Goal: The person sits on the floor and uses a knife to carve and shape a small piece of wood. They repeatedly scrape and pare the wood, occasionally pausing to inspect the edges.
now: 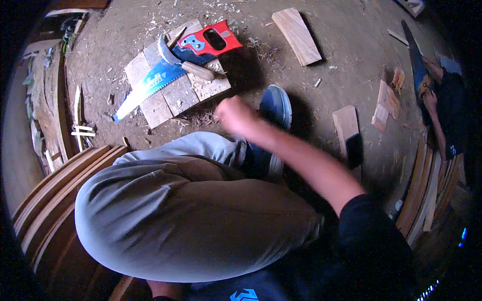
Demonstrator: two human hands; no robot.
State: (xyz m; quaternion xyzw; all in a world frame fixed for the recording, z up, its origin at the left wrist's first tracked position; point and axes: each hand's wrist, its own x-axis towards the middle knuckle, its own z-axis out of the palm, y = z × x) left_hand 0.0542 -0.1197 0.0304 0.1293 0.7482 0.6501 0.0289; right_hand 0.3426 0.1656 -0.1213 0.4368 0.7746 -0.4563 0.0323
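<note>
My right hand (235,114) hovers just off the near right corner of a low wooden block platform (173,93). Motion smears its fingers, so their pose is unclear, and I make out nothing in it. On the platform lies a handsaw (211,41) with a red handle and blue-and-silver blade, its tip pointing to the near left. Across the saw rests a small hand tool (198,70) with a curved metal head and short wooden handle. Only a bit of my left forearm (163,288) shows at the lower edge; the hand is out of sight.
A wooden board (297,36) lies at the far right of the platform. Another board (346,128) has a dark phone (354,150) on it. Stacked planks (65,185) stand at left. At the right edge, another person's arm (434,115) is beside a saw (415,60). Shavings litter the floor.
</note>
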